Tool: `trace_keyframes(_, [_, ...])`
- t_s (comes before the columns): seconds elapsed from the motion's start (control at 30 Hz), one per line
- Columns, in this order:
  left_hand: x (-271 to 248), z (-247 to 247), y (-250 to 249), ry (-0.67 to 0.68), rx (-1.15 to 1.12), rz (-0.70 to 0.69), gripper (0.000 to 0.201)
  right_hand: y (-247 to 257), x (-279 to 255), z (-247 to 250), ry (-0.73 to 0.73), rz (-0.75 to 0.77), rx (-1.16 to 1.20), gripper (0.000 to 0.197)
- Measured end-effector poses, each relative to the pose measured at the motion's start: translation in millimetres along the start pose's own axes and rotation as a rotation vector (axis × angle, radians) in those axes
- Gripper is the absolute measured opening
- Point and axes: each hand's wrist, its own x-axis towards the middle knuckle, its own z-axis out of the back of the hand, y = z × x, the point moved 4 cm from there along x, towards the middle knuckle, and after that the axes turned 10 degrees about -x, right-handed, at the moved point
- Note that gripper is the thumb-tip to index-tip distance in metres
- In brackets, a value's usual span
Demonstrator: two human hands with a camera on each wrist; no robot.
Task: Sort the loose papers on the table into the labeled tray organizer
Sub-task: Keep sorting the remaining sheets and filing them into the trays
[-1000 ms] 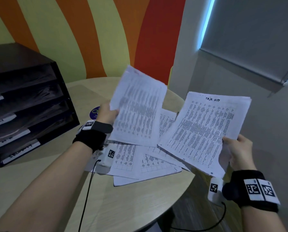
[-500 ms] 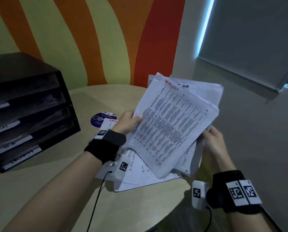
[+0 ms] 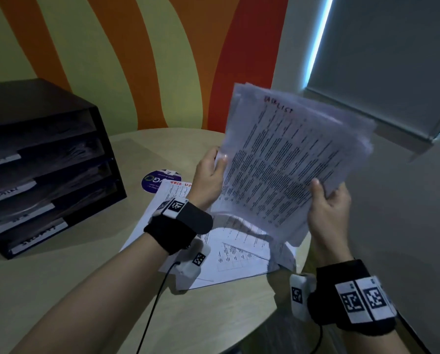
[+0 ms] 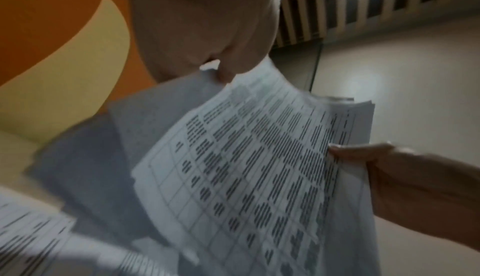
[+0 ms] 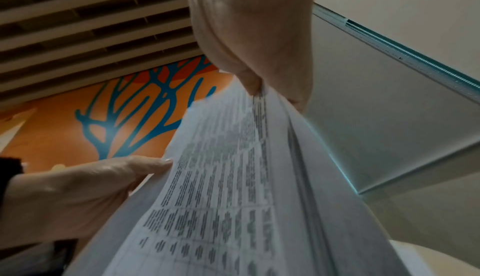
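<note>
A stack of printed sheets (image 3: 285, 162), with "TASK LIST" in red on the top one, is held up over the right side of the round table (image 3: 91, 290). My left hand (image 3: 208, 175) grips the stack's left edge, thumb on the front. My right hand (image 3: 326, 208) pinches its lower right corner. The stack (image 4: 259, 177) fills the left wrist view, and the same stack (image 5: 233, 198) fills the right wrist view. More loose papers (image 3: 229, 254) lie on the table beneath the hands. The black tray organizer (image 3: 42, 169) with white labels stands at the left.
A round purple sticker (image 3: 157, 181) lies on the table between the organizer and the loose papers. The table's curved edge runs close under my right wrist. A striped orange and yellow wall stands behind, and a blind-covered window (image 3: 392, 60) is at the right.
One second ago each hand held its own sheets apart. The left hand's sheet came over onto the right hand's stack, and both hands now hold one raised stack.
</note>
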Motion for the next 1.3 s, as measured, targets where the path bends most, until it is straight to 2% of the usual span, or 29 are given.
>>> trace_keyframes(0.07, [2.4,2.0,-4.3,-0.038,-0.058,-0.02,0.019,7.2,-1.9,1.1,-0.011,0.034,0.083,0.021])
trace_keyframes(0.13, [3.4,4.5,-0.1,-0.04,-0.072,-0.001,0.019,3.7,-2.4,-0.8,0.039,0.025,0.066,0.016])
trace_keyframes(0.17, [3.4,5.6,5.4,-0.001,-0.035,0.023,0.021,-3.2,-2.3,-3.3,0.084,-0.004,0.014,0.016])
trace_keyframes(0.23, [-0.4,9.4,25.5,0.154,0.125,0.162,0.029,-22.8,-3.1,-8.8,0.174,-0.106,-0.07,0.016])
trace_keyframes(0.27, [-3.7,13.9,35.9,0.222,0.231,0.242,0.034,-32.3,-2.8,-9.0,0.183,-0.152,-0.098,0.016])
trace_keyframes(0.3, [-5.5,23.7,46.0,0.232,0.366,0.29,0.041,-37.8,-2.0,-7.6,0.163,-0.179,-0.125,0.014])
trace_keyframes(0.4, [-3.7,73.1,64.3,0.036,0.826,0.483,0.077,-41.1,4.8,4.8,0.054,-0.193,-0.188,0.008])
trace_keyframes(0.47, [-3.1,111.0,76.7,-0.069,1.016,0.665,0.101,-42.2,11.3,17.1,-0.021,-0.202,-0.199,0.016])
trace_keyframes(0.5, [-5.8,126.3,80.1,-0.083,1.064,0.748,0.111,-45.5,14.5,23.5,-0.047,-0.224,-0.194,0.019])
trace_keyframes(0.57, [-12.3,143.6,86.6,-0.026,1.151,0.855,0.127,-53.5,19.3,33.6,-0.079,-0.279,-0.17,0.018])
trace_keyframes(0.63, [-17.0,149.4,91.5,0.021,1.21,0.884,0.127,-61.9,21.6,40.3,-0.095,-0.333,-0.172,0.014])
trace_keyframes(0.7, [-17.7,154.0,97.1,0.006,1.214,0.898,0.129,-65.2,22.9,44.3,-0.104,-0.366,-0.181,0.012])
trace_keyframes(0.77, [-13.4,158.5,107.3,0.024,1.18,0.88,0.122,-66.8,22.6,45.0,-0.102,-0.387,-0.198,0.015])
trace_keyframes(0.87, [-6.6,173.4,129.0,0.051,1.13,0.856,0.086,-69.6,21.2,42.2,-0.082,-0.417,-0.209,0.017])
trace_keyframes(0.93, [-5.0,184.3,142.1,0.027,1.025,0.86,0.081,-70.3,20.7,40.2,-0.076,-0.436,-0.218,0.011])
trace_keyframes(1.07, [-16.1,177.4,130.2,0.023,0.9,0.89,0.073,-70.7,17.1,35.0,-0.05,-0.46,-0.213,0.011])
trace_keyframes(1.13, [-20.4,173.4,124.1,0.004,0.903,0.836,0.059,-71.8,15.3,33.3,-0.024,-0.47,-0.207,0.012])
trace_keyframes(1.2, [-21.8,169.5,110.6,-0.057,0.909,0.767,0.034,-72.0,14.2,32.3,-0.006,-0.47,-0.197,0.013])
trace_keyframes(1.27, [-19.1,169.0,99.0,-0.147,0.825,0.663,0.01,-72.8,14.3,32.2,0.008,-0.476,-0.195,0.013])
trace_keyframes(1.3, [-16.9,166.9,90.3,-0.177,0.752,0.586,0.006,-74.7,14.4,32.5,0.014,-0.481,-0.2,0.014])
